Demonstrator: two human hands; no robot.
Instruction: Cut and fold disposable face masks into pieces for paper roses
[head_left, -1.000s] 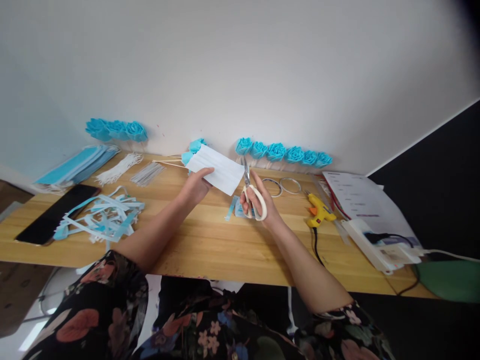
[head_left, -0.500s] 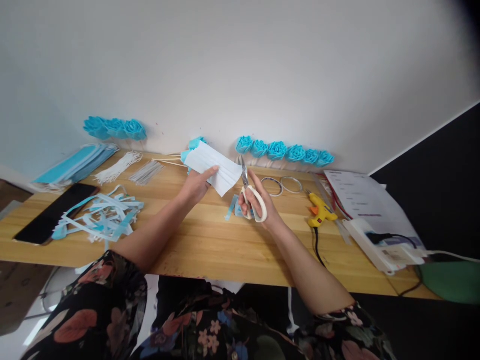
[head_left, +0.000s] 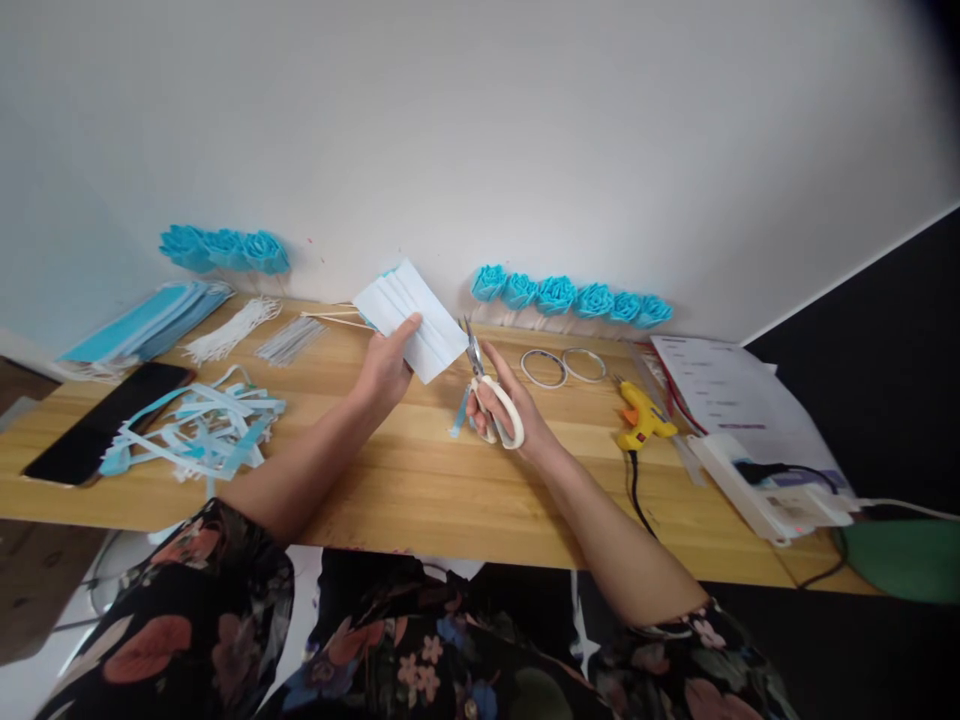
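Note:
My left hand [head_left: 387, 366] pinches a white pleated face mask [head_left: 409, 316] and holds it tilted above the wooden table [head_left: 420, 490]. My right hand [head_left: 510, 405] grips white-handled scissors [head_left: 487, 395], blades pointing up, their tips just right of the mask's lower right edge. Small blue offcuts [head_left: 460, 412] lie on the table under the scissors.
Blue fabric roses [head_left: 570, 298] line the wall, with more roses [head_left: 217, 248] at the left. A pile of cut strips [head_left: 202, 430], a phone [head_left: 105, 420], stacked blue masks [head_left: 146, 325] and elastic loops [head_left: 225, 335] lie left. Tape rings [head_left: 562, 365], a yellow glue gun [head_left: 641, 415], papers [head_left: 720, 390] and a power strip [head_left: 772, 490] sit right.
The left hand has turned the mask more upright and drawn it left. The scissors hand has shifted slightly left, staying beside the mask's edge.

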